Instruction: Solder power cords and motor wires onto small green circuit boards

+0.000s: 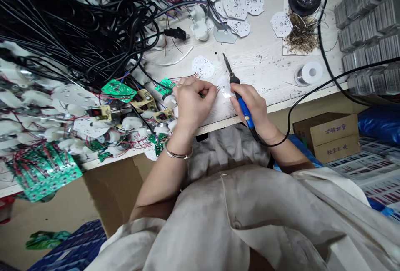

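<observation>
My right hand [254,106] is wrapped round the blue handle of a soldering iron [242,108], whose metal tip points up and away over the bench. Closed in a pinch, my left hand [195,100] grips thin wires; fine ends poke out at its fingertips, and a bit of green shows between the fingers. Between the two hands lies a shiny white board [225,87], partly washed out by glare. Just beyond my left hand is a white octagonal board [203,67]. A small green circuit board [165,86] with wires sits against that hand's left side.
Black cables [125,25] and white motor-like parts crowd the left. White octagonal boards [235,5] are heaped at the back. A solder spool [308,73], a dirty pad [301,40] under a dark holder, and stacked grey plates [368,33] stand right. The iron's cord [290,123] loops rightward.
</observation>
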### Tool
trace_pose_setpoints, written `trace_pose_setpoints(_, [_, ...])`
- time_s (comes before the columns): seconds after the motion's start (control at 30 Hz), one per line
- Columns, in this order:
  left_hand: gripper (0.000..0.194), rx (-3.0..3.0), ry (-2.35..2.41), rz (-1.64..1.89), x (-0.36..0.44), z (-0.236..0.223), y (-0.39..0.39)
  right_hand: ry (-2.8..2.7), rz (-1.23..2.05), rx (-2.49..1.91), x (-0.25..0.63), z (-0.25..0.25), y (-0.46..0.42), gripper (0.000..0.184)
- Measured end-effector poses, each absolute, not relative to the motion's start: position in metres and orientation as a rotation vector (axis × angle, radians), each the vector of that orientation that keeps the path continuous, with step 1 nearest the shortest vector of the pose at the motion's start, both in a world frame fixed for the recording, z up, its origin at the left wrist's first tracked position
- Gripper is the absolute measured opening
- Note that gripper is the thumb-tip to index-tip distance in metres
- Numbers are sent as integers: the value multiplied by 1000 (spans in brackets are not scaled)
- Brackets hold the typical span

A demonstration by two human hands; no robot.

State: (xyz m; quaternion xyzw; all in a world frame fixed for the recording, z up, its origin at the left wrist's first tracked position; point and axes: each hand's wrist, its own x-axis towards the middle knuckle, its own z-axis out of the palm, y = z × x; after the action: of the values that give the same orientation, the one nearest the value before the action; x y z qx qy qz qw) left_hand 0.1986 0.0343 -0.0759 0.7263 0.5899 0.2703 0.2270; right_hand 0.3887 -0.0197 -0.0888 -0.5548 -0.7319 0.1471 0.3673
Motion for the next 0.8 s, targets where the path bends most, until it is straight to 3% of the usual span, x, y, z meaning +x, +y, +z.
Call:
trace_pose_setpoints(0.47, [14,2237,1301,714,206,-83,46,-1799,494,-1399,388,-84,-22,35])
trace_pose_setpoints(0.67, [16,2201,1272,667,203,-80,52,-1259,558,-1381,390,-86,-35,30])
trace_pose_setpoints(0.8, [17,2217,1254,634,202,-79,54,-1134,637,-1362,393,-92,-37,36])
